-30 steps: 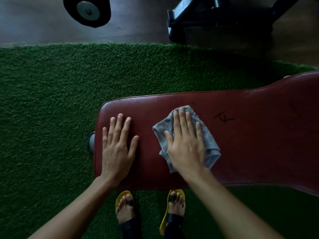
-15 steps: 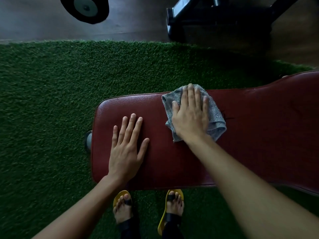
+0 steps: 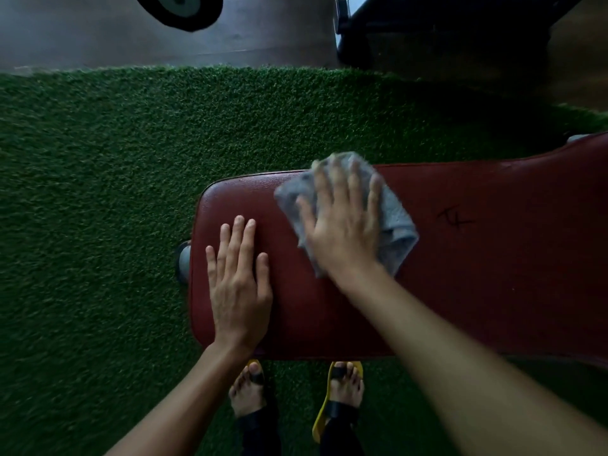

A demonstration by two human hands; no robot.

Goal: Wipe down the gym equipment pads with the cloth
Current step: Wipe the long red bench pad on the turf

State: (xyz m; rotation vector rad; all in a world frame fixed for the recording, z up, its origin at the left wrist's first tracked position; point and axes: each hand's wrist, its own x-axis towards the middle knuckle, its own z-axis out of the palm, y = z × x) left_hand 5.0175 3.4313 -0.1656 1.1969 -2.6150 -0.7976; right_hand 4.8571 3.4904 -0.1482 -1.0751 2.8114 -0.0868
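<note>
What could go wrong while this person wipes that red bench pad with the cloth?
The grey cloth overhangs the red pad at the far edge and might slip onto the turf. The right hand presses flat on it, so it may bunch. The left hand rests close by; a stroke could bump it.

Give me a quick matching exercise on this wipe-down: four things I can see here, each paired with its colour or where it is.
Column A
1. left hand
2. cloth
3. bench pad
4. sandals

Column B
a. yellow, on the green turf
b. dark red
c. lying flat on the bare pad
d. grey, under the right hand

Pairs: 1-c, 2-d, 3-b, 4-a
</note>
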